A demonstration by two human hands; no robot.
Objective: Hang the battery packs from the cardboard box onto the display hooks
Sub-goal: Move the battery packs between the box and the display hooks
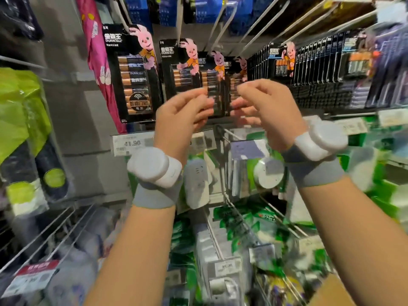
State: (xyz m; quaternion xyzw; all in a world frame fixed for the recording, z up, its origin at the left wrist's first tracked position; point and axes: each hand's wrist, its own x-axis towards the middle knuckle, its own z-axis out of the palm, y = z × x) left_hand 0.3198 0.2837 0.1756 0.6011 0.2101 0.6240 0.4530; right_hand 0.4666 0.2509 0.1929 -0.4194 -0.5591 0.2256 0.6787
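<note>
Black battery packs with a pink rabbit hang on display hooks: a large pack (132, 71) at left, a second pack (180, 65) beside it, and two more packs (215, 80) behind my fingers. My left hand (183, 115) and my right hand (262, 107) are raised side by side in front of those middle packs, fingers curled toward them. Motion blur hides whether the fingertips pinch a pack. A corner of the cardboard box (333, 292) shows at the bottom right.
Long bare metal hooks (262, 25) run up to the right. A dense row of battery packs (313, 62) hangs at right. Price tags (130, 144) line the rail. Green packaged goods (247, 219) hang below. Pink fabric (97, 51) and a green item (19, 111) hang at left.
</note>
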